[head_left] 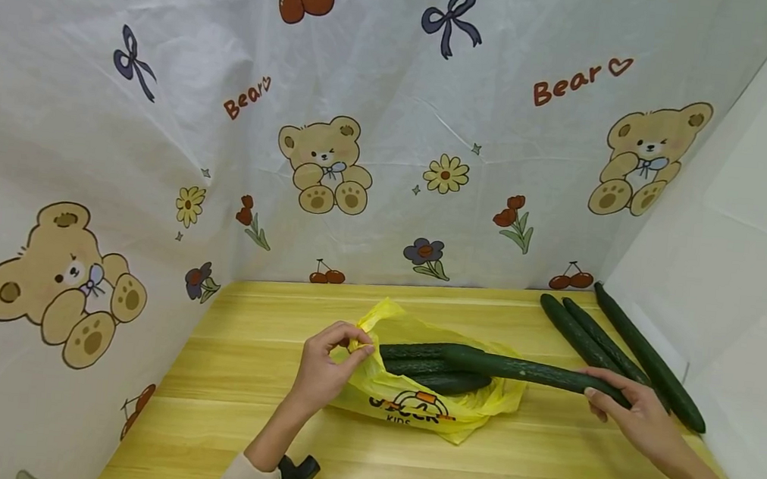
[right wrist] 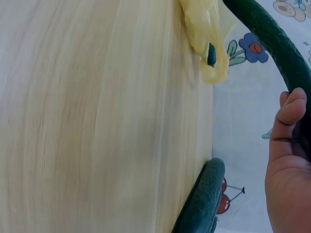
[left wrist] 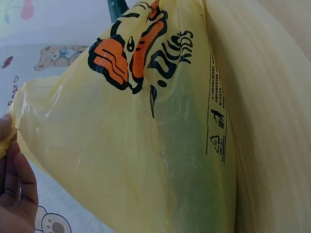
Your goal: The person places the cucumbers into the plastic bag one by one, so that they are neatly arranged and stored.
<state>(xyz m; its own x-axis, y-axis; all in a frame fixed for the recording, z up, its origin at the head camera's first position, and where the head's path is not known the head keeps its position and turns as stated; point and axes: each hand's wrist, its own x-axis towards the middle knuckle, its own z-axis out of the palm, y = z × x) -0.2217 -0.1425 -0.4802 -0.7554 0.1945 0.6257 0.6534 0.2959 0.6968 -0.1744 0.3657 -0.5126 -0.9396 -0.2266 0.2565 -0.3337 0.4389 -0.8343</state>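
My left hand (head_left: 324,367) pinches the rim of a yellow plastic bag (head_left: 403,405) at its left end. The bag lies on its side, and several dark green cucumbers (head_left: 427,365) show in its opening. In the left wrist view the printed bag (left wrist: 112,145) stretches away from the fingers, a green shape showing through. My right hand (head_left: 642,414) grips one end of a long cucumber (head_left: 543,374). That cucumber slants leftward, its far end over the cucumbers in the bag. The right wrist view shows the same cucumber (right wrist: 272,39) in the curled fingers.
Three more cucumbers (head_left: 650,354) lie at the right back of the wooden table (head_left: 267,321), beside the white side wall. A bear-printed sheet (head_left: 382,255) stands behind the table. Black objects, partly visible, sit by the left wrist (head_left: 298,472) and at the bottom right.
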